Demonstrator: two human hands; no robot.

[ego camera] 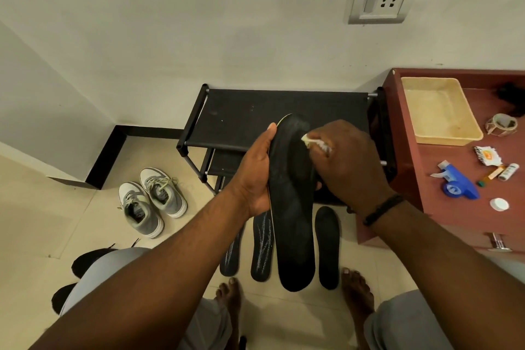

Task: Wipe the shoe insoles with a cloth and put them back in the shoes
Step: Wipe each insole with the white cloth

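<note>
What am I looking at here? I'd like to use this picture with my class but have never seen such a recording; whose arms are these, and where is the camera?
The one picture comes from a camera worn on a person's head, looking down at their own arms. The left hand holds a black insole upright; the right hand presses a pale cloth against it. Three more insoles lie on the floor by the bare feet, grey shoes stand to the left, a black shoe rack stands behind, and a blue spray bottle lies on the red cabinet.
</note>
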